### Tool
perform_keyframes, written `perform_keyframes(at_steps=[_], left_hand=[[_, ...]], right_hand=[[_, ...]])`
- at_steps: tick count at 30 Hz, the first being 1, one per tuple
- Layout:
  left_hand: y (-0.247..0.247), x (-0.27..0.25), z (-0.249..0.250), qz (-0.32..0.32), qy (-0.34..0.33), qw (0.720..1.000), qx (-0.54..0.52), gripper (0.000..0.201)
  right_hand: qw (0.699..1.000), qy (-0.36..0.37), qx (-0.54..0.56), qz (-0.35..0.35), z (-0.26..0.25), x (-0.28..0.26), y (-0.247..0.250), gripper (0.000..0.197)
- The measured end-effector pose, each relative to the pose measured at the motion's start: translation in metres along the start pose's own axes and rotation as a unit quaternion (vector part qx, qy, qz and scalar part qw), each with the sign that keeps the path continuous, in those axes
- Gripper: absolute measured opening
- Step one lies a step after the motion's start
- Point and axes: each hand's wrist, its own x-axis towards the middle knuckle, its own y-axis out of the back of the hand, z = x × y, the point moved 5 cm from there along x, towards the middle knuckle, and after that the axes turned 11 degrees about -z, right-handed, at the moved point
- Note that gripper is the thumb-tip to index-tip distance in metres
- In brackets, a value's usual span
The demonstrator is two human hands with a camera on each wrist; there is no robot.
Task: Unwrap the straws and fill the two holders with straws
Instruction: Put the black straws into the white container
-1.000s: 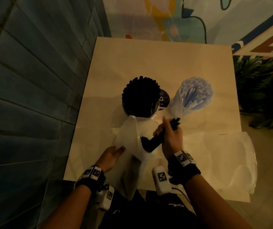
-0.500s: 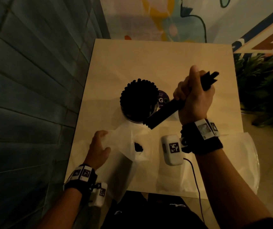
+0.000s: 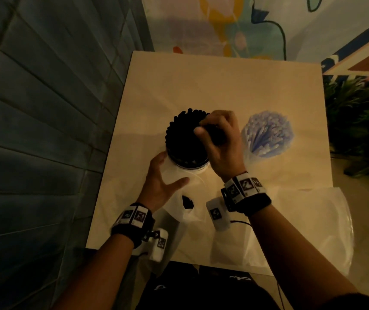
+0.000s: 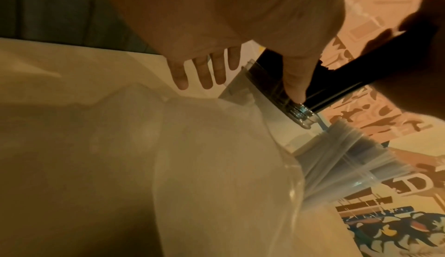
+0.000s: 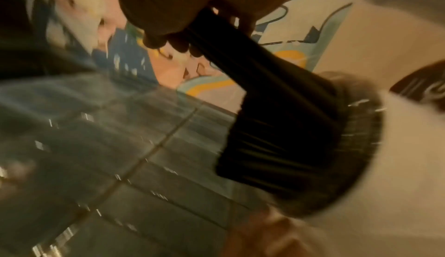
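Observation:
A clear holder (image 3: 192, 167) packed with black straws (image 3: 183, 135) stands mid-table. My right hand (image 3: 209, 130) grips a bundle of black straws (image 5: 262, 74) upright over the holder's right side, its lower ends among the straws inside. My left hand (image 3: 168, 170) lies open against the holder's near-left base (image 4: 262, 84), the thumb (image 4: 293, 82) touching it and the fingers (image 4: 204, 72) straight. A second holder of blue and white straws (image 3: 267, 135) stands to the right. A torn wrapper (image 3: 192, 212) with a few black straws (image 3: 187, 201) in it lies under my wrists.
A large empty plastic wrapper (image 3: 308, 229) covers the table's near right corner and hangs over the edge. A tiled wall (image 3: 45, 130) runs along the left, a painted wall stands behind, and a plant (image 3: 358, 130) sits off the right edge.
My right hand pulled the black bundle out of the wrapper, swung it up to the right, then brought it down into the black-straw holder. My left hand left the wrapper and moved to the holder's base.

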Motion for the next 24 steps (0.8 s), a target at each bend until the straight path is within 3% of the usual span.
perform_keyframes(at_steps=[3,5,8,11,17,19,24], left_hand=[[-0.002,0.010,0.008,0.015,0.002,1.000,-0.017,0.099],[0.001,0.018,0.012,0.023,0.000,1.000,-0.006,0.103],[0.006,0.028,0.024,0.024,-0.031,0.999,0.007,0.110],[0.011,0.041,0.034,0.005,-0.068,0.998,0.014,0.114],[0.019,0.065,0.052,-0.019,-0.045,0.998,0.039,0.121],[0.017,0.065,0.061,-0.015,-0.050,0.997,0.056,0.121],[0.018,0.051,0.070,-0.012,-0.080,0.997,0.012,0.099]], right_hand=[[0.998,0.000,-0.040,-0.049,0.022,-0.008,0.004,0.080],[0.995,-0.036,-0.043,-0.088,0.045,-0.015,0.009,0.110],[0.982,-0.088,-0.034,-0.164,0.077,-0.020,0.005,0.132],[0.969,-0.104,-0.052,-0.220,0.095,-0.011,-0.003,0.135],[0.955,-0.088,-0.084,-0.271,0.099,0.013,-0.026,0.121],[0.959,-0.077,-0.067,-0.265,0.099,0.017,-0.030,0.115],[0.976,-0.061,0.031,-0.206,0.080,0.016,-0.022,0.095]])
